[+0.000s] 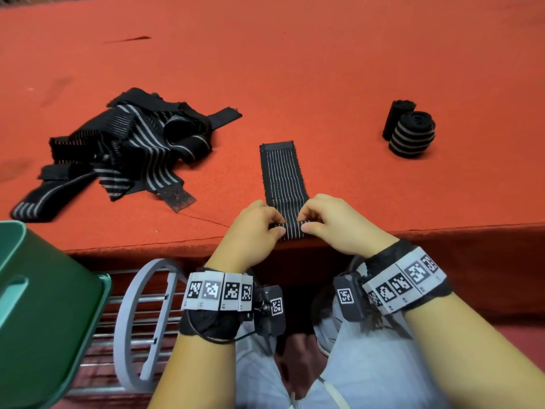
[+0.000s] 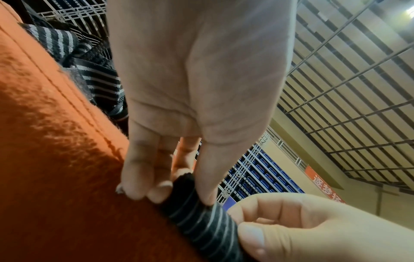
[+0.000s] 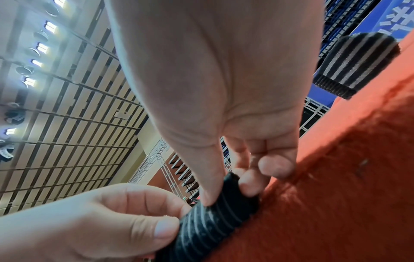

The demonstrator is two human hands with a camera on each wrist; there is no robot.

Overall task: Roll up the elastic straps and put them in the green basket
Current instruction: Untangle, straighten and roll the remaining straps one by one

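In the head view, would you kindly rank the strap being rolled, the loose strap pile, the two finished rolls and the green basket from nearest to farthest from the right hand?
1. Strap being rolled: pinched in the right hand itself.
2. Finished rolls: right, farther back on the table.
3. Loose strap pile: far left on the table.
4. Green basket: lower left, beside the table.

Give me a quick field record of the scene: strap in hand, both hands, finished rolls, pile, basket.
strap in work: strap flat on the orange table, near end rolled at the table's front edge
left hand: left hand pinches the roll's left end
right hand: right hand pinches the roll's right end
finished rolls: two rolled straps on the table, far right
pile: loose straps heaped at left
basket: green basket lower left, below the table edge; inside not visible
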